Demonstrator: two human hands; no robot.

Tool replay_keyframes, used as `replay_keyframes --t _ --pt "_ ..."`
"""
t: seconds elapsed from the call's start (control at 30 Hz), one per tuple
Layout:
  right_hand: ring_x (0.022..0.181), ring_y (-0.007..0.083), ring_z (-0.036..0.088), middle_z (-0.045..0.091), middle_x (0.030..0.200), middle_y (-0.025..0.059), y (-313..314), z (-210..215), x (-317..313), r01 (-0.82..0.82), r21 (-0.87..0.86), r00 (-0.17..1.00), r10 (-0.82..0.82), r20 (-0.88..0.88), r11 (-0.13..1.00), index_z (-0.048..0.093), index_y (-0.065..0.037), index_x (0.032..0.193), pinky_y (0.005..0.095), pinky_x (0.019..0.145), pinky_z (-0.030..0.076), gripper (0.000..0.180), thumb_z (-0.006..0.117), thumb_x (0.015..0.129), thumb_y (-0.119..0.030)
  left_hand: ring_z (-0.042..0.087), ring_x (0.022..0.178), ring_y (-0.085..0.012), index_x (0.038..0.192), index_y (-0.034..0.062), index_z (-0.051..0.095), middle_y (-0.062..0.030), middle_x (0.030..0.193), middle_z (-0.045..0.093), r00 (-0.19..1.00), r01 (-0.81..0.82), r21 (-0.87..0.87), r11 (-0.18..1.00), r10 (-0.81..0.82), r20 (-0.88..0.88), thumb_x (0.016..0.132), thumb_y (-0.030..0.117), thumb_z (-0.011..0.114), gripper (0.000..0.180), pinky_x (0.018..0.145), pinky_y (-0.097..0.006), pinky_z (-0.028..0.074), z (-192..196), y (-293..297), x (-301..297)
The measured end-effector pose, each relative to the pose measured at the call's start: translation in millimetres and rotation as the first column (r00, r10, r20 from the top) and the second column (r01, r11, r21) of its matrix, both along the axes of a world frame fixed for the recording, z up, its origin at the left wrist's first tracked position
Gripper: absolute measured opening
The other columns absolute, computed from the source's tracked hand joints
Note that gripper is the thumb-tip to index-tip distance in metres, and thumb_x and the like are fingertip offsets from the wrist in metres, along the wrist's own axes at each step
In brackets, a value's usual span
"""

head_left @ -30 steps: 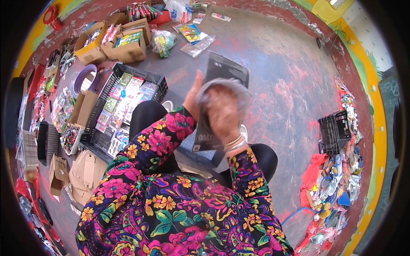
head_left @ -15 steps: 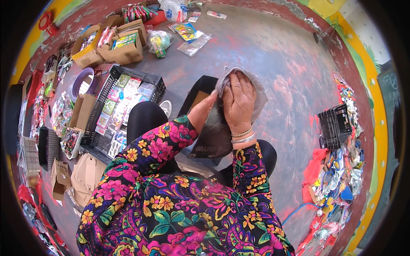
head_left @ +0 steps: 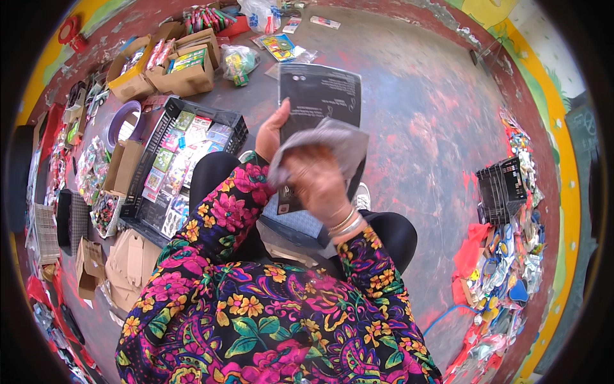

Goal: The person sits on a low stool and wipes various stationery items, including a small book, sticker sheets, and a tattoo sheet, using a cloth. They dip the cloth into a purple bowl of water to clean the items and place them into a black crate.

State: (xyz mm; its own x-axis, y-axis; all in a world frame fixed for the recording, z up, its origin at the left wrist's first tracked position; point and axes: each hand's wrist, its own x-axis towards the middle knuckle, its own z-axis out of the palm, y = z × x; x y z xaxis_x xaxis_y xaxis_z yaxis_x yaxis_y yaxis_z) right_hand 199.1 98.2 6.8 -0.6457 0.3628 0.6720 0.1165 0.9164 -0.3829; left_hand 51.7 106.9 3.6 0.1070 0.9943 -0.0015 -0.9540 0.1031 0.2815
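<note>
The floor (head_left: 435,128) is red and grey, with boxes (head_left: 185,73) and a black crate (head_left: 182,163) on the left. The left hand (head_left: 272,131) holds a dark card (head_left: 320,96) up by its left edge. The right hand (head_left: 316,179) is closed on a clear bag (head_left: 339,144), touching the card.

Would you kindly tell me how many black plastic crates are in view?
2: one black crate filled with small packets, left of the left hand; another black crate at the right by the heap. Others may be hidden.
</note>
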Motion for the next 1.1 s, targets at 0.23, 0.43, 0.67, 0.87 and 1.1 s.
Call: replay_keyframes --t 0.23,0.43,0.67,0.87,1.1 --pt "0.113 0.0262 0.046 0.054 0.115 0.0095 0 16 1 0.077 0.098 0.992 -0.086 0.089 0.992 0.057 -0.011 0.114 0.0419 0.096 0.028 0.039 0.059 0.078 -0.028 0.054 0.106 -0.0288 0.122 0.0000 0.044 -0.0180 0.118 0.053 0.944 0.266 0.170 0.949 -0.293 0.154 0.094 0.040 0.035 0.050 0.096 -0.040 0.040 6 -13 5" --pt "0.111 0.0311 0.046 0.053 0.116 0.0136 38 16 13 0.483 0.119 0.875 -0.472 -0.108 0.868 0.055 -0.010 0.117 0.0431 0.094 0.028 0.037 0.049 0.085 -0.027 0.048 0.111 -0.0156 0.129 0.0001 0.039 -0.0079 0.122 0.049 0.836 -0.293 -0.091 0.952 0.209 -0.508 0.094 0.028 0.041 0.044 0.094 -0.030 0.040 -11 -20 35" --pt "0.073 0.0204 0.062 0.064 0.087 0.0102 95 -20 59 0.162 -0.904 0.680 -0.709 -0.188 0.395 0.060 -0.001 0.102 0.0322 0.066 0.049 0.033 0.045 0.092 -0.029 0.058 0.097 -0.0266 0.121 0.0029 0.046 -0.0139 0.114 0.057 0.998 0.054 0.007 0.999 -0.054 -0.011 0.093 0.035 0.040 0.042 0.088 -0.041 0.045 4 -16 4" --pt "0.081 0.0253 0.062 0.063 0.094 0.0121 93 -43 71 -0.652 -0.757 0.610 -0.613 -0.502 -0.029 0.059 0.001 0.101 0.0371 0.075 0.051 0.034 0.038 0.093 -0.025 0.057 0.097 -0.0329 0.119 0.0024 0.047 -0.0169 0.111 0.057 0.959 -0.282 0.077 0.956 0.281 0.027 0.092 0.039 0.040 0.046 0.086 -0.048 0.045 36 -14 -41" --pt "0.088 0.0280 0.060 0.061 0.099 0.0141 39 -38 31 -0.715 -0.602 0.697 -0.418 -0.582 -0.354 0.055 0.000 0.106 0.0401 0.081 0.049 0.034 0.037 0.092 -0.026 0.059 0.092 -0.0327 0.115 0.0026 0.050 -0.0158 0.106 0.059 0.768 -0.639 0.070 0.766 0.640 0.011 0.091 0.038 0.042 0.043 0.083 -0.047 0.047 26 -13 -70"
